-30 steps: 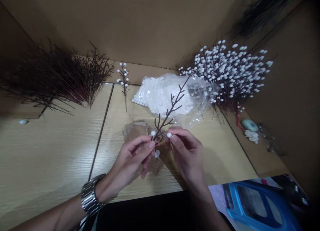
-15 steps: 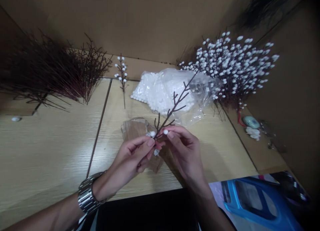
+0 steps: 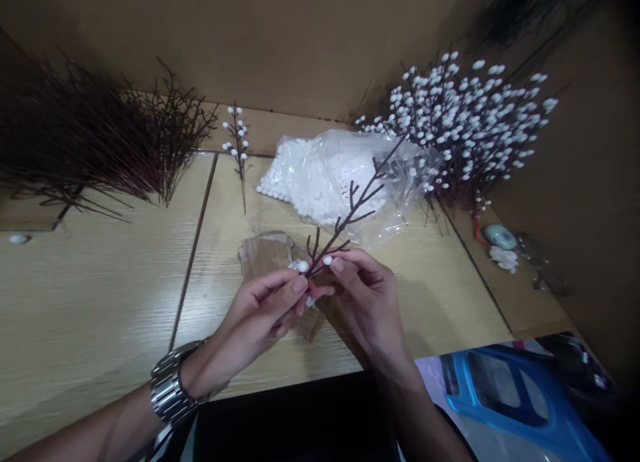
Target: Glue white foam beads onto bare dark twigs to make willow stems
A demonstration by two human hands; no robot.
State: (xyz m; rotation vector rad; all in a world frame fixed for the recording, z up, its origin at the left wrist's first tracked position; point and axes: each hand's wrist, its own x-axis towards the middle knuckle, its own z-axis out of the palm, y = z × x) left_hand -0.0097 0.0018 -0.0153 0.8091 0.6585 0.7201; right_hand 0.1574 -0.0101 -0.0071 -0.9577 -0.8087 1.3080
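My left hand (image 3: 273, 305) pinches the lower part of a brown artificial twig (image 3: 345, 223), which slants up to the right with several bare side shoots. A white berry bead (image 3: 303, 267) sits by the left fingertips, close to the stem. Between thumb and index finger, my right hand (image 3: 373, 302) holds another white bead (image 3: 328, 260) against a low shoot on the twig's right side. Whether the bead is on the shoot's tip is too small to tell. Beneath the hands lies a piece of brown cardboard (image 3: 265, 255), partly hidden, with some whitish stuff on it.
Behind the hands is a clear plastic bag of white beads (image 3: 320, 175). Bare brown twigs (image 3: 100, 135) are heaped at left; white-berried twigs (image 3: 460, 122) stand at right. One berried twig (image 3: 236, 139) lies at the back. A green oval object (image 3: 500, 236) and blue plastic item (image 3: 500, 389) are on the right.
The bead in my right hand has moved slightly left, closer to the stem. The twig stays in my left hand. The whole view has shifted a little.
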